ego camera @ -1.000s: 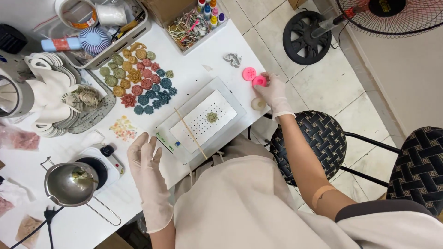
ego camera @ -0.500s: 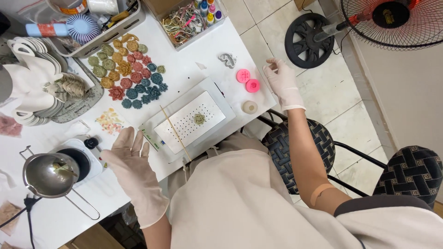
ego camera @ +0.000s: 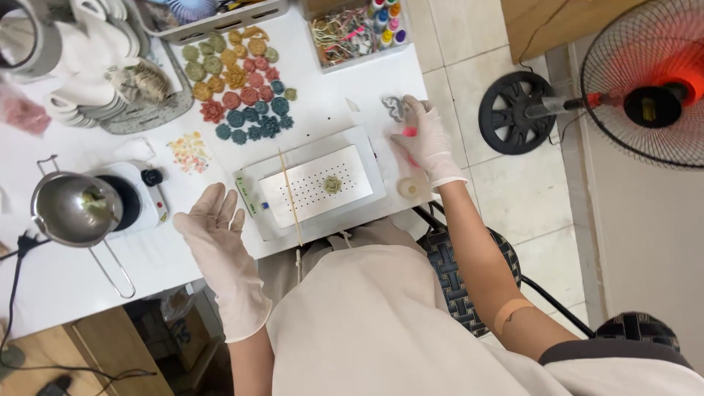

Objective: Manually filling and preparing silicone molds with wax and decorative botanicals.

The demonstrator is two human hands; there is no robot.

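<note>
A small pink piece (ego camera: 409,132) sits under the gloved right hand (ego camera: 425,141) near the right edge of the white table (ego camera: 330,110), fingers curled over it, though whether it is actually gripped cannot be told. Just above the fingertips lies a grey mould (ego camera: 394,107); a pale round disc (ego camera: 408,188) rests below the wrist. The gloved left hand (ego camera: 214,224) hovers open, fingers spread, holding nothing, beside a metal perforated tray (ego camera: 315,187) (a thin wooden stick (ego camera: 290,196) and a small green flower (ego camera: 333,185) lie on it). A steel pot (ego camera: 75,207) stands farther left.
</note>
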